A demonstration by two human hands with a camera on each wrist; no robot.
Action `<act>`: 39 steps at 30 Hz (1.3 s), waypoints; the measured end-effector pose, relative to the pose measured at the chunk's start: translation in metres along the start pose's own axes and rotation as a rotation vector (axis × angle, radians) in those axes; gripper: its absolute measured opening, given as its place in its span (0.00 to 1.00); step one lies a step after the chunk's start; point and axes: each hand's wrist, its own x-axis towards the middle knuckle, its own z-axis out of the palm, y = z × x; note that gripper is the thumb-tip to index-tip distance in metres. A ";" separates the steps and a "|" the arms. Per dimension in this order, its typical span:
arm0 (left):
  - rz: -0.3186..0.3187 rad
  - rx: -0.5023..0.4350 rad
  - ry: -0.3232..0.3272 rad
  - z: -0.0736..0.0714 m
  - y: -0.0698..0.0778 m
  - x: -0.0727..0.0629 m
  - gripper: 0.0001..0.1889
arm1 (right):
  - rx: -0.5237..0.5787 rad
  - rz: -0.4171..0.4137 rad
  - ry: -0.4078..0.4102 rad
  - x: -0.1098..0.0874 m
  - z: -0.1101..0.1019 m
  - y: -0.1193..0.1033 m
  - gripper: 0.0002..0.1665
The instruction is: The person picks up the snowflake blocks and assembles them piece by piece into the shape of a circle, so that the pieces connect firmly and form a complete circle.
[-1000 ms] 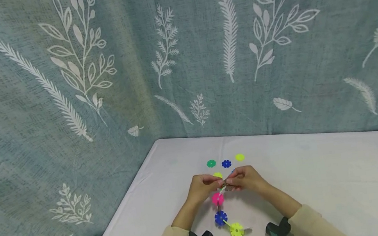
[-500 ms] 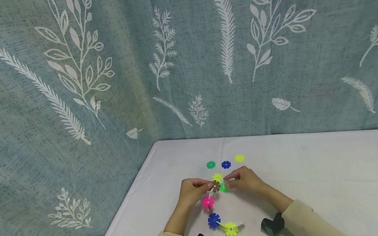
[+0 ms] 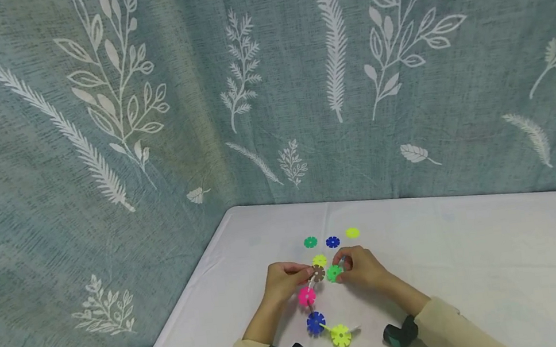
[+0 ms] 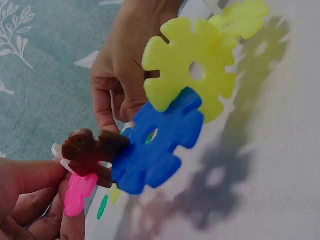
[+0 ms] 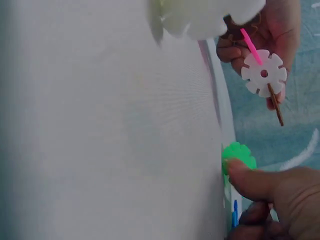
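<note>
Several loose discs point(image 3: 333, 242) are scattered beyond the hands, a yellow one point(image 3: 319, 260) just behind the chain point(image 3: 307, 296). The chain's brown far end is pinched by the left hand point(image 3: 283, 281); its length is strung far to near, bent right at the yellow end. Just right of it, the green disc point(image 3: 334, 273) is pinched by the right hand point(image 3: 365, 267). The white table point(image 3: 477, 265) is backed by leaf-print curtain point(image 3: 287, 79).

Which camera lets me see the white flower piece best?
The right wrist view: the white flower piece faces that camera, showing its middle hole and notches. The head view shows it tiny and thin, nearly edge-on. In the left wrist view, only small bits of it show.
</note>
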 end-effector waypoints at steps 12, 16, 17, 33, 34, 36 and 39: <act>0.010 -0.011 -0.012 0.011 0.009 0.001 0.11 | -0.070 -0.140 0.117 -0.010 -0.020 -0.003 0.04; 0.004 -0.017 -0.005 0.015 0.010 0.000 0.12 | -0.095 -0.142 0.149 -0.012 -0.021 -0.005 0.04; 0.002 -0.019 -0.003 0.016 0.010 -0.001 0.12 | -0.094 -0.136 0.158 -0.013 -0.021 -0.006 0.04; -0.039 -0.096 0.001 0.022 0.013 0.000 0.12 | 0.163 -0.002 0.144 -0.012 -0.020 0.001 0.05; -0.042 -0.095 0.002 0.022 0.013 0.000 0.12 | 0.166 0.002 0.143 -0.011 -0.021 0.000 0.05; -0.044 -0.085 0.004 0.022 0.013 0.000 0.12 | 0.162 0.007 0.145 -0.011 -0.021 0.000 0.05; -0.048 -0.070 -0.001 0.022 0.013 0.000 0.12 | 0.140 -0.005 0.148 -0.012 -0.022 -0.001 0.06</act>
